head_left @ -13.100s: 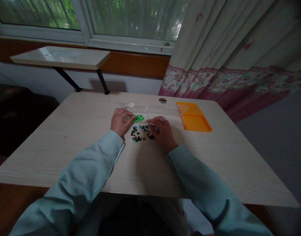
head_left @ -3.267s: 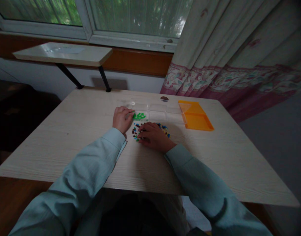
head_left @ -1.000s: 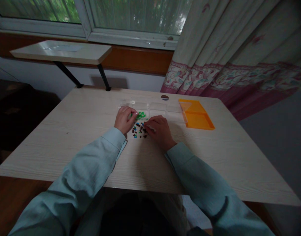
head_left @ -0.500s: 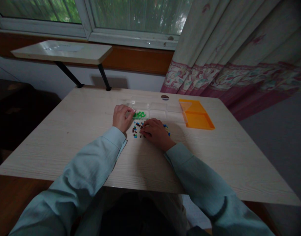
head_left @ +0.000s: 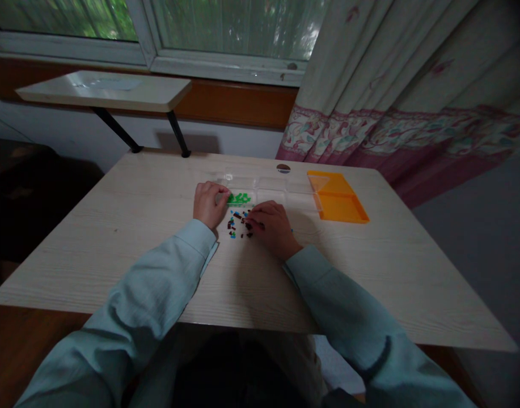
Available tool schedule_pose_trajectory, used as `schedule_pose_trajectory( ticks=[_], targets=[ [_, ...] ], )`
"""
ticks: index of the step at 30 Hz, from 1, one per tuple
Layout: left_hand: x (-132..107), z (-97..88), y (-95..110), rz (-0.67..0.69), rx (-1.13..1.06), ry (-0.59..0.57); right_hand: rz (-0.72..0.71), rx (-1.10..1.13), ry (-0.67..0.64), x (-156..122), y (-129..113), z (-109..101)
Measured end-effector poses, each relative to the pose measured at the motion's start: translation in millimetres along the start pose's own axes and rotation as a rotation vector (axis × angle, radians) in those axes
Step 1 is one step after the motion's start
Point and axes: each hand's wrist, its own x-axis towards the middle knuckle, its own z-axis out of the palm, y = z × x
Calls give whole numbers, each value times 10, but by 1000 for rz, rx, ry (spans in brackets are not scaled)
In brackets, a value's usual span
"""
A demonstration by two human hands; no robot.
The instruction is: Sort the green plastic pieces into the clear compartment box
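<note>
While the left hand (head_left: 207, 204) sits at the near left part of the clear compartment tray (head_left: 271, 182), center of frame, its thumb and forefinger tips are close together; can't tell if a piece is pinched there. Right hand (head_left: 275, 228), just right of frame center, is over the loose mixed pieces (head_left: 237, 216), fingers bent, thumb tip near the index; too small and dark to tell if it's clamped on anything.

Loose pieces: dark brown, blue and a few green, scattered on the table (head_left: 93, 238) between the hands, just below the tray in frame. Part of the pile is hidden under the right hand; a blue bit shows at its right edge. Green pieces (head_left: 241, 198) lie grouped in a lower-row tray compartment, just right of the left thumb.

Orange case part (head_left: 342, 198) lies flat right of center, tray's right end overlapping its left side. Raised shelf (head_left: 110, 90) upper left, window (head_left: 234, 28) top center, curtain (head_left: 379, 85) upper right
</note>
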Motion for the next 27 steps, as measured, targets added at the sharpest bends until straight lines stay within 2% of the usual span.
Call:
schedule_pose_trajectory(
  ticks=[7, 13, 15, 21, 27],
  targets=[
    [-2, 23, -20, 4, 12, -13, 157, 119, 203, 36, 46, -18],
    [-9, 0, 11, 19, 1, -13, 224, 210, 231, 44, 63, -19],
    [-18, -37, 74, 72, -20, -35, 256, 246, 239, 43, 64, -21],
    [-70, -126, 311, 374, -130, -190, 361, 436, 270, 46, 92, -2],
    [-82, -102, 319, 427, -136, -178, 371, 531, 219, 57, 67, -4]
  ],
)
